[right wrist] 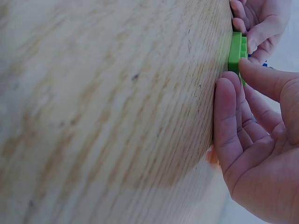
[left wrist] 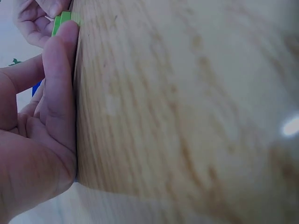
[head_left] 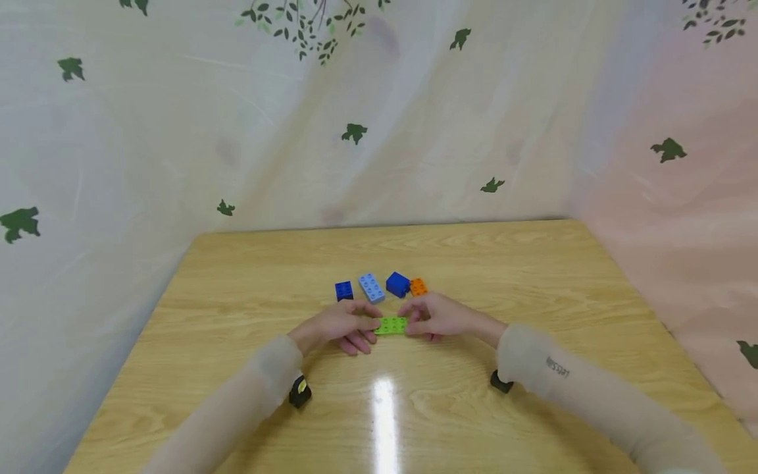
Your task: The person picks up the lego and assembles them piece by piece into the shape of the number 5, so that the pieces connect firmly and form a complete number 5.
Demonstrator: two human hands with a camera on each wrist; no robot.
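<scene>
A lime-green toy building brick (head_left: 391,325) lies lengthwise on the table, studs up, between the two hands. At its left end the left hand (head_left: 348,324) holds it with thumb and fingers. The right hand (head_left: 437,316) pinches the opposite end. In the right wrist view the green brick (right wrist: 235,50) sits against the wood, with the right thumb (right wrist: 264,77) at its studded side. The left wrist view shows only a small part of the green brick (left wrist: 58,21) beyond the left fingertips; the rest is hidden.
Behind the hands stand a dark blue brick (head_left: 343,290), a light blue brick (head_left: 371,288), a blue brick (head_left: 397,284) on its side and an orange brick (head_left: 418,286). The wooden table (head_left: 249,263) meets a printed cloth (head_left: 414,164) at its back.
</scene>
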